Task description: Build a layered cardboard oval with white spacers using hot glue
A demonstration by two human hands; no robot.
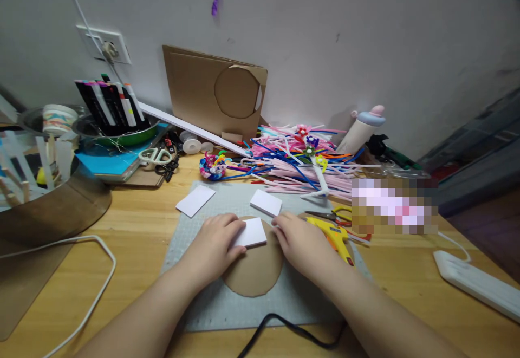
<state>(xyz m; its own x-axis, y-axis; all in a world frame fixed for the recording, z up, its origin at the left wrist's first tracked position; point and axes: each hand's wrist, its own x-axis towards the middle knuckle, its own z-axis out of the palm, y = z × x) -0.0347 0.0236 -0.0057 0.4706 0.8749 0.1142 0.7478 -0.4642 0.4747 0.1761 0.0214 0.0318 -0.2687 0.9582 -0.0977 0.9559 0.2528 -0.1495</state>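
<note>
My left hand (219, 241) grips a white rectangular card (251, 232) by its left side, thumb in front and fingers behind. The card is over a round cardboard disc (255, 274), which lies on a grey cutting mat (195, 304). My right hand (298, 236) is at the disc's right edge with its fingers drawn together; whatever they pinch, if anything, is hidden. Just beyond the fingertips lies a small stack of white cards (266, 202). Another white card (195, 201) rests at the mat's far left corner. A yellow glue gun (336, 236) lies to the right of my right hand.
Behind the mat are heaped pipe cleaners (284, 166). Scissors (331, 215) lie near the glue gun. A black cable (284, 320) crosses the mat's front edge. At left stand a curved brown container (60, 201) and markers (109, 103); a white power strip (479, 282) is at right.
</note>
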